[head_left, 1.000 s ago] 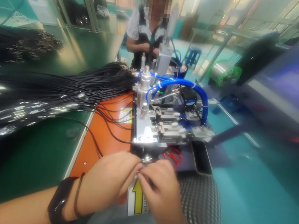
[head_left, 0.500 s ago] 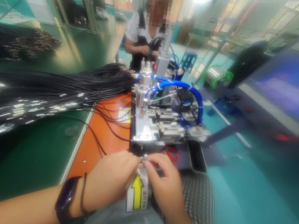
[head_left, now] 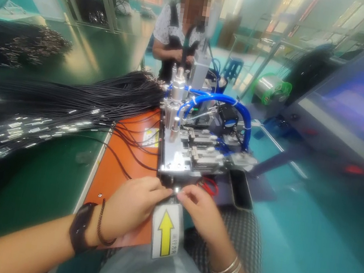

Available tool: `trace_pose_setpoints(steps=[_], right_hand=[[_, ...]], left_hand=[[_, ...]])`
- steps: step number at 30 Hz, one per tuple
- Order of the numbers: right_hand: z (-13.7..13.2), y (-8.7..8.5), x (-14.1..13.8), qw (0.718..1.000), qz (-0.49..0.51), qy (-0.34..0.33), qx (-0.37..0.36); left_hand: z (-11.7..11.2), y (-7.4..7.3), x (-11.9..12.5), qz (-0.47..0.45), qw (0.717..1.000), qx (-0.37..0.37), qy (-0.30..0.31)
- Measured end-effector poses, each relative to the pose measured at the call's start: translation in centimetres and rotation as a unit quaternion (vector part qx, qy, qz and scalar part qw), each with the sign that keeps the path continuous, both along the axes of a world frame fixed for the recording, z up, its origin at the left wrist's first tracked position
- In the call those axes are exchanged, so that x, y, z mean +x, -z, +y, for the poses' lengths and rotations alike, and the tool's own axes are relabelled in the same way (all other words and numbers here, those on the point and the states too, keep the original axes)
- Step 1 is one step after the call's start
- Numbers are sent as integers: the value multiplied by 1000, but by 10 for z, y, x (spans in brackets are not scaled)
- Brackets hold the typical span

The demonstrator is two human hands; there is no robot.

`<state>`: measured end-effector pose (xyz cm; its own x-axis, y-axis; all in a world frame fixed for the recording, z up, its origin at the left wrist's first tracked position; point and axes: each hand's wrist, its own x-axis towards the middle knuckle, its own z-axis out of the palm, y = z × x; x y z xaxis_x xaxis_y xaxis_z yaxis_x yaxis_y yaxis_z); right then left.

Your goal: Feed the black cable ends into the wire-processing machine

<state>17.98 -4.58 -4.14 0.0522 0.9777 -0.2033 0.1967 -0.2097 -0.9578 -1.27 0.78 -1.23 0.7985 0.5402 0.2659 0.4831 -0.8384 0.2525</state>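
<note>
Two hands meet at a metal fitting (head_left: 177,190): left hand (head_left: 133,205) and right hand (head_left: 200,212) pinch it together, its arrow tag (head_left: 166,231) now hanging straighter than before.

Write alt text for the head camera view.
The left hand and right hand pinch a metal fitting above a white yellow-arrow tag, in front of a pneumatic fixture with blue hoses. Black cables fan across the bench; a co-worker stands beyond.

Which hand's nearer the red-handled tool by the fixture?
Right. The right hand sits just below the red-handled tool, not visibly touching it; the left hand is farther off, beyond the small metal fitting both hands pinch.
</note>
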Motion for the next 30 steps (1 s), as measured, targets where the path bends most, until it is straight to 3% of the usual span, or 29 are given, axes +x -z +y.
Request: trace_pose_setpoints(steps=[9,17,26,30], right_hand=[[4,10,0,996,69,38,-31],[5,13,-2,996,70,58,-21],[4,20,-6,982,156,108,14],[5,18,-6,984,130,115,26]], left_hand=[[-4,4,-1,60,994,86,9],[-7,9,-1,39,991,126,30],[-11,-2,3,132,983,123,28],[-12,-6,5,158,979,127,22]])
